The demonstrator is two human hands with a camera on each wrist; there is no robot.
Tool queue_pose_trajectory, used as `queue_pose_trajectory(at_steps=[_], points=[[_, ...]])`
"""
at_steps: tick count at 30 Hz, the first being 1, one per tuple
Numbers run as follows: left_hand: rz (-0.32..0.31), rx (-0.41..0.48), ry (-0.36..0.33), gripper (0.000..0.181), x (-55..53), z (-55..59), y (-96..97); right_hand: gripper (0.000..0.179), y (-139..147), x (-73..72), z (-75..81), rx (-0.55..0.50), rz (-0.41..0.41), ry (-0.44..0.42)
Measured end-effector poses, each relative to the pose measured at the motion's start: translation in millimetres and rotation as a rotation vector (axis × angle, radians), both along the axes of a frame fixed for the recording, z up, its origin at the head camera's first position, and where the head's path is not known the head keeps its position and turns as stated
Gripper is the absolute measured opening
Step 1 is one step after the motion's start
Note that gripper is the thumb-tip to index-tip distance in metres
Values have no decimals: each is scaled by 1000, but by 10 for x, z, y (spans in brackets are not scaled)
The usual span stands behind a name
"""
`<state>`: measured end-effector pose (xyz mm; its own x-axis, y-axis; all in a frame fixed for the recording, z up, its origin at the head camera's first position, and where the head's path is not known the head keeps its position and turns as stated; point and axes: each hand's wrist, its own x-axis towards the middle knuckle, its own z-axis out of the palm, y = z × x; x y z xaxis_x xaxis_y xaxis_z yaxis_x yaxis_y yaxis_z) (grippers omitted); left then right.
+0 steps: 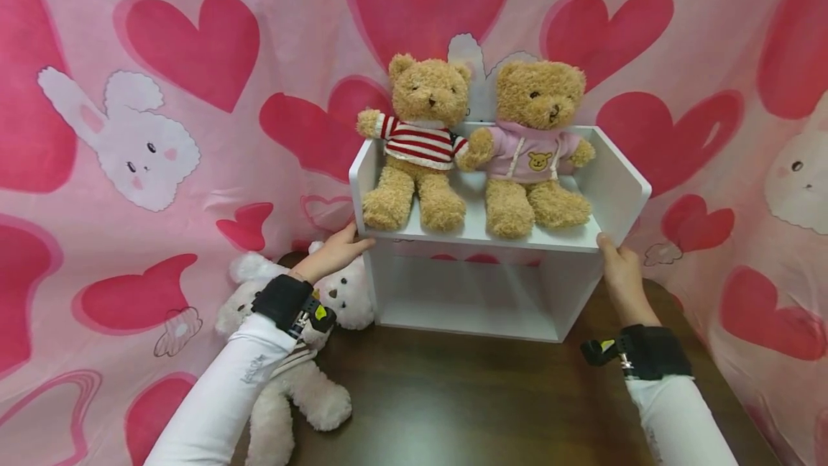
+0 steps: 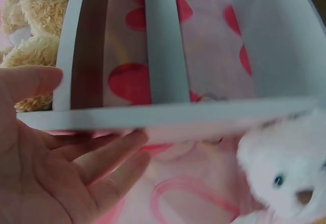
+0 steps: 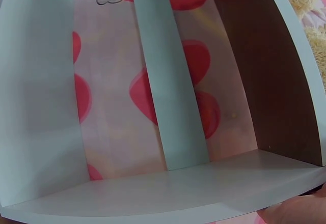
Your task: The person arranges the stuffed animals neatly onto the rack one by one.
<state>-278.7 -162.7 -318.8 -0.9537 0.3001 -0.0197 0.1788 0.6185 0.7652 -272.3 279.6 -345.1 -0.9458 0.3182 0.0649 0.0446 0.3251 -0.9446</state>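
Hands hold a white shelf (image 1: 614, 178) from its two ends, as it stands upright toward the back of the brown desk (image 1: 440, 394). The left hand (image 1: 335, 254) straddles the left side panel at the height of the middle board: in the left wrist view the thumb (image 2: 38, 81) lies over the front edge, while the other fingers (image 2: 109, 160) reach along the outer face, slightly spread. The right hand (image 1: 624, 275) has its thumb at the matching front corner; its other fingers are mostly hidden, so I cannot tell how they lie.

This even hold, one hand per end, probably keeps the shelf level and steady for the load on top. There sit a bear in a striped top (image 1: 420, 146) and a bear in a pink hoodie (image 1: 533, 153), arms touching, leaning back, with feet close to the front edge; a sharp tilt could tip them forward.

Room is tightest on the left, where a white bear (image 1: 352, 300) sits just beside the panel and a pale plush (image 1: 326, 398) slumps nearer the person. Behind, the heart-print cloth (image 1: 304, 34) hangs close. The widest space lies on the near side, between the forearms; on the right, the cloth slants in past the desk's edge.
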Motion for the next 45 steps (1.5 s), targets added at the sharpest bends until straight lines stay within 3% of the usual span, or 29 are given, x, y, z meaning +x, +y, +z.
queue_pose_trajectory(at_steps=[9, 13, 17, 22, 34, 40, 45], points=[[-22, -179, 9, 47, 69, 43, -63, 60, -1, 1, -18, -12, -27, 25], [-49, -263, 51, 41, 99, 32, -94, 62, -6, -12, -16, -5, -48, -6], [-58, -307, 90, 35, 122, 0, -147, 65, -14, -28, -16, 12, -70, -26], [-64, -359, 89, 31, 121, -36, -169, 63, -18, -32, -32, 10, -84, -8], [-76, -484, 1, 41, 189, -120, -197, 61, -24, -21, -8, 1, -91, 25], [-68, -520, -1, 41, 247, -103, -218, 62, -33, -17, -3, -22, -93, 6], [-59, -551, 42, 35, 296, -76, -296, 62, -31, -28, -23, -31, -90, 8]])
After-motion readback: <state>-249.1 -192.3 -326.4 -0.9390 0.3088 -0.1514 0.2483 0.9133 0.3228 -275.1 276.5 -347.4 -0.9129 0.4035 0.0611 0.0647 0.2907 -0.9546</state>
